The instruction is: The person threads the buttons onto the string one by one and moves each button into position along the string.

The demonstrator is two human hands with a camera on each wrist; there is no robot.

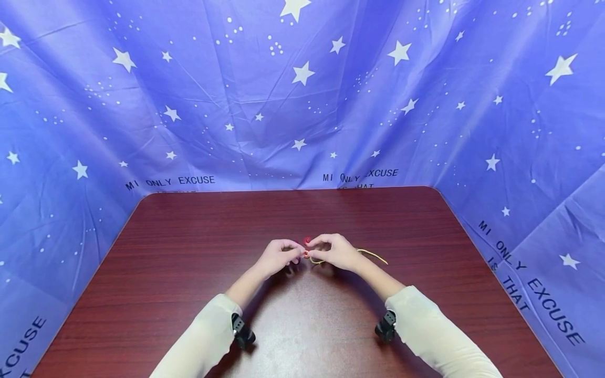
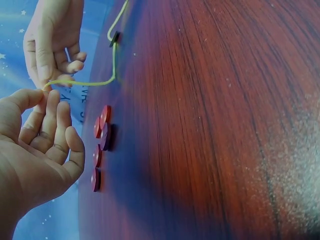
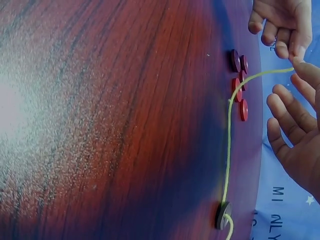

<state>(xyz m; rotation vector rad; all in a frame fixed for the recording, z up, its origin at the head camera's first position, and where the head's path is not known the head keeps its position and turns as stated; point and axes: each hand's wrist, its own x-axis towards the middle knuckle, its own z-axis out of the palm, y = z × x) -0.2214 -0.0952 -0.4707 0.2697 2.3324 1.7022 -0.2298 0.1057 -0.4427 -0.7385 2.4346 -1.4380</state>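
Observation:
Fingertips of both hands meet above the table. My left hand (image 1: 281, 255) pinches a small orange-red button (image 1: 306, 254) between thumb and forefinger, its other fingers loosely bent. Close against it, my right hand (image 1: 338, 252) pinches a yellow string (image 3: 228, 150) near one end; the fingertips hide just how string and button meet there. Farther along, the string passes through a dark button (image 3: 223, 216), and its tail trails to the right past the right wrist. Several red and dark purple buttons (image 2: 105, 116) lie on the table beyond the hands.
The dark red wooden table (image 1: 189, 226) has rounded far corners. Blue star-printed cloth (image 1: 264, 94) hangs behind it and on both sides. Each sleeve cuff carries a small black wrist camera (image 1: 243, 332).

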